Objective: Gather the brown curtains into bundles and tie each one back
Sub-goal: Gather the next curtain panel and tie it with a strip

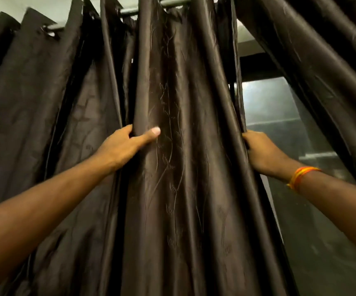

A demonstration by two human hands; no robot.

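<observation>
1. Plainly, the middle curtain [183,146] hung from the rod [128,11] at 12 o'clock down through the centre to 6 o'clock. Our left hand [125,146] pinched a fold at 9 o'clock, fingers tucked behind and thumb laid across the front. Our right hand [258,152] was curled round the free edge at 3 o'clock.
2. We judged the cloth to be slick from its sheen. The pleats between our hands hung loose, so a quick squeeze together could have let some slide out of the bundle.
3. A hard downward tug could have strained the eyelets up on the rod.
4. The left pleats [34,92] at 10 o'clock pressed close against our left hand. We could not tell whether they were a separate panel. Reaching too deep risked gathering the wrong folds.
5. No tie-back was in view, so freeing a hand to find one might have let the bundle fall open.
6. Open room lay at 3 to 4 o'clock, where the window [279,116] showed between the free edge and the second curtain [322,60] at 1 o'clock. Everything from 8 to 11 o'clock was crowded with cloth.
</observation>
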